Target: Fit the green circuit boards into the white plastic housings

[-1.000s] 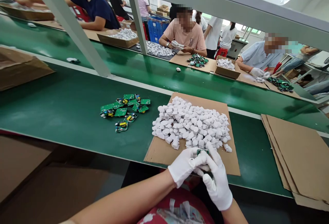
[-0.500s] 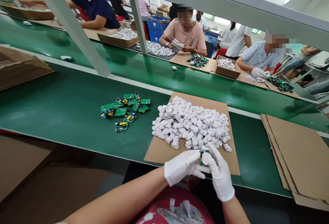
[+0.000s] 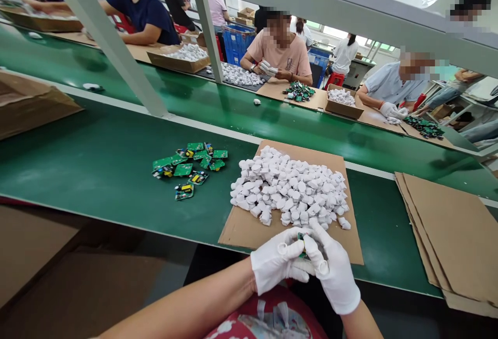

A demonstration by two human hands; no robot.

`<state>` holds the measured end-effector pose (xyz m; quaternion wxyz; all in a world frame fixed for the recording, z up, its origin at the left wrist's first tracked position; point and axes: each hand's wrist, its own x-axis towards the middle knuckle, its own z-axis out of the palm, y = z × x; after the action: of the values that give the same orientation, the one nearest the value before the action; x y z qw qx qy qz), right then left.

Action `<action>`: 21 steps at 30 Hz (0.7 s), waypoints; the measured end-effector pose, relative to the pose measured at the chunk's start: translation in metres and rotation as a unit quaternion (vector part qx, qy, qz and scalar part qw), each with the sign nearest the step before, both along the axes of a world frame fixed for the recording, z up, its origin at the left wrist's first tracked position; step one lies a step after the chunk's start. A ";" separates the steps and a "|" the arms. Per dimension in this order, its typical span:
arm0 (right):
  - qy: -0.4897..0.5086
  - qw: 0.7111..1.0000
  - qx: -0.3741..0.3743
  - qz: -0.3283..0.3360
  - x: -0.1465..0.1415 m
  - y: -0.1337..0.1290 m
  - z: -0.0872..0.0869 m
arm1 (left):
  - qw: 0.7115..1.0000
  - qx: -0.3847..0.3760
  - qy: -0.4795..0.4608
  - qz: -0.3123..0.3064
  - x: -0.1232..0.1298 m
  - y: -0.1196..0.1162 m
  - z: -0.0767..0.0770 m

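White gloves cover both my hands. A small green circuit board [image 3: 301,237] is held between them, mostly hidden by the fingers. My left hand [image 3: 278,258] grips it from the left, and my right hand [image 3: 332,269] closes on it from the right, its thumb over the board. Just beyond my hands, a large heap of white wrapped pieces [image 3: 291,186] rests on a cardboard sheet [image 3: 243,230]. Left of the heap lies a loose group of green circuit boards [image 3: 182,169] with yellow and black parts, on the green table [image 3: 97,157].
Stacked cardboard sheets [image 3: 451,230] lie at the right, and a cardboard box [image 3: 31,103] stands at the left. A slanted metal post [image 3: 112,43] rises from the table. Across the green belt [image 3: 187,98], several people sit working beside boxes of white pieces.
My hands have tilted and drawn closer around the board, which is now more covered. Small white pieces on the belt have shifted left. Another person's head has appeared at the upper right.
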<state>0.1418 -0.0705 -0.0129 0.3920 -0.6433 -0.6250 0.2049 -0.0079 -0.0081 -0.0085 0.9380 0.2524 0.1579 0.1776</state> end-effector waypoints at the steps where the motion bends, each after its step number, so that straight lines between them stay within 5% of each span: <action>1: -0.019 1.000 0.003 -0.006 0.000 0.000 0.002 | 1.000 0.000 -0.001 0.003 0.000 0.000 -0.001; 8: 0.149 0.982 -0.101 0.056 0.002 0.005 0.010 | 0.999 -0.008 0.029 -0.011 0.003 0.002 0.000; 12: 0.140 0.982 -0.125 0.004 -0.003 0.006 0.002 | 0.995 0.038 0.086 -0.015 0.005 0.003 0.006; 18: 0.339 0.932 -0.127 0.005 -0.009 0.005 0.001 | 0.989 0.079 0.116 -0.040 0.001 0.012 0.010; 21: 0.329 0.934 -0.141 -0.011 -0.010 0.006 0.003 | 0.989 0.084 0.107 -0.049 -0.002 0.015 0.008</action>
<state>0.1320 -0.0646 -0.0095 0.4834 -0.5955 -0.4187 0.4862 -0.0101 0.0066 -0.0009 0.8988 0.3553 0.2291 0.1157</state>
